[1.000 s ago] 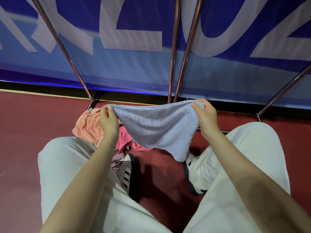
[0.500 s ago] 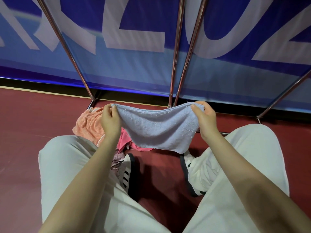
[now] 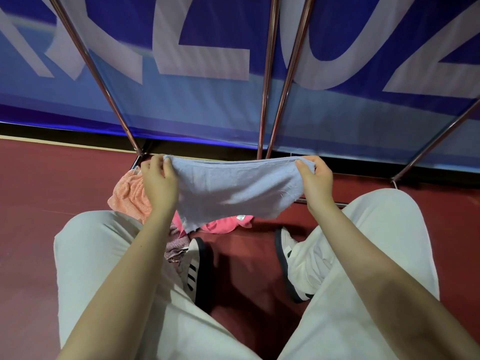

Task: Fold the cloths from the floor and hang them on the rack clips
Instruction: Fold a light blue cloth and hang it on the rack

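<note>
1. Pale blue terry cloth (image 3: pixel 233 188) is held up in the air between both hands, above the dark red floor (image 3: pixel 39 193) and in front of the knees.
2. Left hand (image 3: pixel 158 183) is closed on the cloth's upper left corner, thumb in front, fingers curled behind the fabric.
3. Right hand (image 3: pixel 315 178) is closed on the upper right corner, thumb pressing the front, fabric bunched in the fist.
4. Top edge is pulled fairly taut between the hands, with a slight sag in the middle and a stitched hem line just under it.
5. Cloth looks doubled; lower edge is uneven, dipping to a point at lower left, and frayed threads show on the right side.
6. Surface is nubby and matte, with no print.
7. Under it on the floor lies a pile: orange textured cloth (image 3: pixel 130 193) at the left, bright pink cloth (image 3: pixel 223 226) with a small white tag, and a mauve patterned cloth (image 3: pixel 176 245) touching the left shoe.
8. Chrome rack poles (image 3: pixel 265 100) rise behind the cloth, in front of a blue banner with large white letters (image 3: pixel 197 48).
9. Person squats, in white trousers (image 3: pixel 85 255) and white sneakers with black stripes (image 3: pixel 193 268).
</note>
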Tool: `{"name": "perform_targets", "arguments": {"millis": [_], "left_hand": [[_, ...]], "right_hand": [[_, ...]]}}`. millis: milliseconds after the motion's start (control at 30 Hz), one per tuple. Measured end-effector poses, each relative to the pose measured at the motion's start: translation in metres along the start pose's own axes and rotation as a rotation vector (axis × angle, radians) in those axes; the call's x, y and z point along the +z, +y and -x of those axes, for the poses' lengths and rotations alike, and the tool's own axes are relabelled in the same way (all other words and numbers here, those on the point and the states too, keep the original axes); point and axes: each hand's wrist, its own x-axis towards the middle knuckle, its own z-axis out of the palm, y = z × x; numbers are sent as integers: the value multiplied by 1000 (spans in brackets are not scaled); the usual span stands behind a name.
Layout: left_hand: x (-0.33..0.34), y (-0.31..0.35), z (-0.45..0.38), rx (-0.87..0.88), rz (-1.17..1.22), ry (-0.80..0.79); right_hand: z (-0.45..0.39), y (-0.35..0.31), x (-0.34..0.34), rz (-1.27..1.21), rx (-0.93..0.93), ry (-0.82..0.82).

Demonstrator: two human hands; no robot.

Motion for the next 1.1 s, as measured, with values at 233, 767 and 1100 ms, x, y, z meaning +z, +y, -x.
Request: {"name": "perform_targets", "arguments": {"millis": [233,767,1100], "left_hand": [[-2,14,5,-133,295,-34],[-5,37,54,-382,338,-102],[11,61,104,-375,541,-302]], "right_hand": [[2,0,3,24,9,-54],[33,0,33,-19,167,-144],[64,-15,52,-24,139,-455]]}}
